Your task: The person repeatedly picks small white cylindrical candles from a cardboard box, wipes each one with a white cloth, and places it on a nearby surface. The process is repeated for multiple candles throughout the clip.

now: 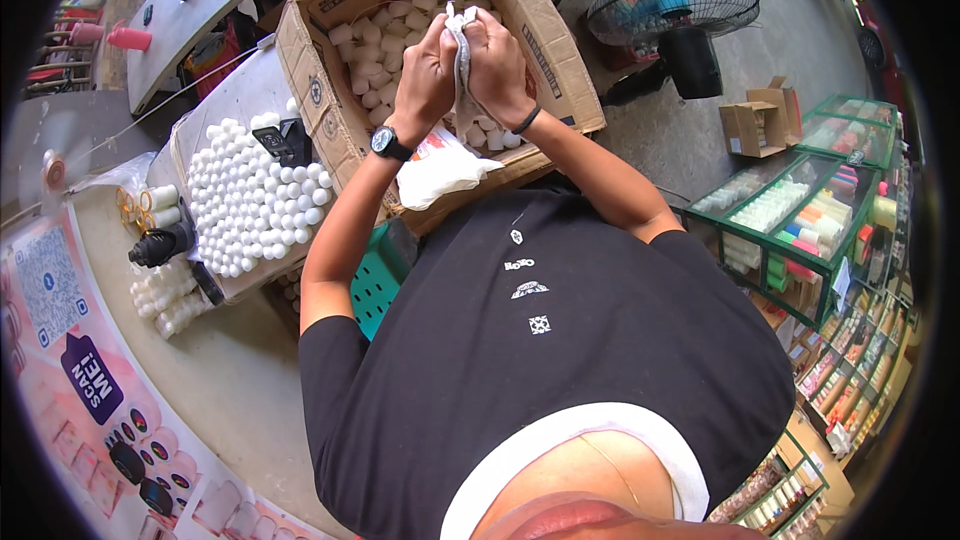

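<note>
Both my hands are raised together over an open cardboard box [560, 70] filled with white cylindrical pieces [385, 50]. Between them hangs a strip of thin whitish plastic [461, 65], bunched at its top edge. My left hand [424, 80], below a wristwatch, has its fingers closed on one side of it. On the other side, my right hand [497, 65] grips the same plastic with curled fingers. Just below them, a crumpled white plastic bag [445, 175] with red print lies over the box's near edge; whether it joins the held strip I cannot tell.
Many white round-topped pieces [255, 195] cover the table at left, with a black object [283, 140] among them. Orange-handled scissors [135, 208] lie farther left. A teal plastic crate [380, 275] is below the box. At right stand a black fan [685, 30] and green-framed display cases [775, 220].
</note>
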The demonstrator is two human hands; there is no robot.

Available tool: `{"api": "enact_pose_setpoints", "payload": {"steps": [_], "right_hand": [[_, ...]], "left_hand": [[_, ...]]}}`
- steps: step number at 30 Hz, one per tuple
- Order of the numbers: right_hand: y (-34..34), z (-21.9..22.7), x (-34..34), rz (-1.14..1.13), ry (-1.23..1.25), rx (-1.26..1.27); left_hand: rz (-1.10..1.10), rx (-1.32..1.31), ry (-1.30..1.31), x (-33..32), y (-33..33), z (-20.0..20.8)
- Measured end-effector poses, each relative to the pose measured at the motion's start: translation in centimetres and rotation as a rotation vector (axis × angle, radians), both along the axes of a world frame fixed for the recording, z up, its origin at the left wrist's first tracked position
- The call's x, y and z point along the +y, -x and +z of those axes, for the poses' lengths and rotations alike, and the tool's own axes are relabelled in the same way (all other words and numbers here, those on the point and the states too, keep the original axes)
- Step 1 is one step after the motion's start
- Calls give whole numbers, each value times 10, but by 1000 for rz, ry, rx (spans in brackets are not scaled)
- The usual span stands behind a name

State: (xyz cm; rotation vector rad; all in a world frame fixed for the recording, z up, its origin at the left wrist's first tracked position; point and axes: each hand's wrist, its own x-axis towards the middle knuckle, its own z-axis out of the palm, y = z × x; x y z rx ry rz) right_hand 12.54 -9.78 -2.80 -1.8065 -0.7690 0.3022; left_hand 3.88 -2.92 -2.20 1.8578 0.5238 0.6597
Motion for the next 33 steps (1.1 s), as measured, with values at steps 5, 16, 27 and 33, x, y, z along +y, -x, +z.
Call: {"api": "enact_pose_setpoints", "payload": {"steps": [5, 16, 27, 33], "right_hand": [[-7, 1, -1, 39, -5, -455], [-5, -28, 7, 140, -19, -168], [-30, -8, 14, 318, -73, 1074], [-32, 0, 21, 284, -217, 195]], "left_hand": [[-93, 54, 71, 19, -3, -33], [54, 256, -207, 12, 6, -28], [210, -49, -162, 1, -6, -12], [234, -286, 118, 1, -20, -4]]}}
